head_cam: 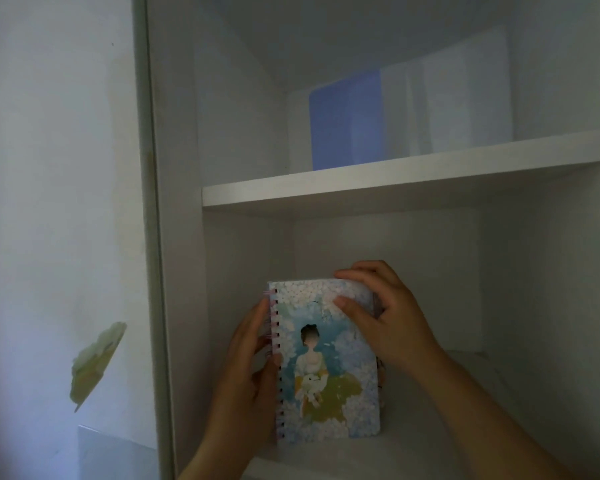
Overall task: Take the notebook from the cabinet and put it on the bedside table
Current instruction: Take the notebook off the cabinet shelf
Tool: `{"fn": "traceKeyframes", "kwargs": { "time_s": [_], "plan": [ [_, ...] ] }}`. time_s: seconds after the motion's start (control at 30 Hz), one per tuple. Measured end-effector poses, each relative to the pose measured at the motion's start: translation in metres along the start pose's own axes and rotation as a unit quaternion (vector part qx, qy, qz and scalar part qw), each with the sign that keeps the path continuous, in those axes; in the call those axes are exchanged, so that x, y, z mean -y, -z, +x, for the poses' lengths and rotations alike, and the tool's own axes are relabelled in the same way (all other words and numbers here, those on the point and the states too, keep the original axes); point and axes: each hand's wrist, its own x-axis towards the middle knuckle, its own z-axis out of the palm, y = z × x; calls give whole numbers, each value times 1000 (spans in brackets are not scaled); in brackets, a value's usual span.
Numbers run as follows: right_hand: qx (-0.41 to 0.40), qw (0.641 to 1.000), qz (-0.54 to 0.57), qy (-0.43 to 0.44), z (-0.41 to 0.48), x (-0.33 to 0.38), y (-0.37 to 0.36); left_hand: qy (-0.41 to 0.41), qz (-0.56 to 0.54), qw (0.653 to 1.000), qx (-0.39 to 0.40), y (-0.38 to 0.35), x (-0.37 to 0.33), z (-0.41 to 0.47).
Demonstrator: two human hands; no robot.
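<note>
Head view: both hands are gripping the notebook upright in the cabinet's lower compartment, left hand on the spiral, right hand clasping top-right; carrying still ahead, bedside counter unseen.

I take this for a room in a home, likely a bedroom. I see a plain white cabinet with open shelves set against a painted wall, a green leaf-shaped sticker on that wall, and a decorated spiral notebook stored inside.
</note>
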Motion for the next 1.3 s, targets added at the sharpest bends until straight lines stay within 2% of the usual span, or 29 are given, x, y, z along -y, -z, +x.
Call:
{"fn": "traceKeyframes", "kwargs": {
  "time_s": [0.27,0.5,0.7,0.83,0.97,1.13,1.3],
  "plan": [
    [-12,999,-34,27,-27,12,-1,40,-5,999,14,4,-10,-13],
    [8,999,20,30,-23,39,17,8,60,998,-15,11,-36,-24],
    [92,992,73,40,-57,70,26,7,138,988,-66,18,-76,-88],
    [168,977,130,37,-108,89,31,70,181,976,-100,18,-101,-166],
    [241,953,183,31,-178,105,33,149,228,948,-164,11,-135,-262],
    [339,904,259,8,-280,137,23,244,266,906,-220,-10,-183,-391],
    [431,843,320,-23,-371,182,16,344,328,826,-302,-26,-235,-495]
  ]
}}
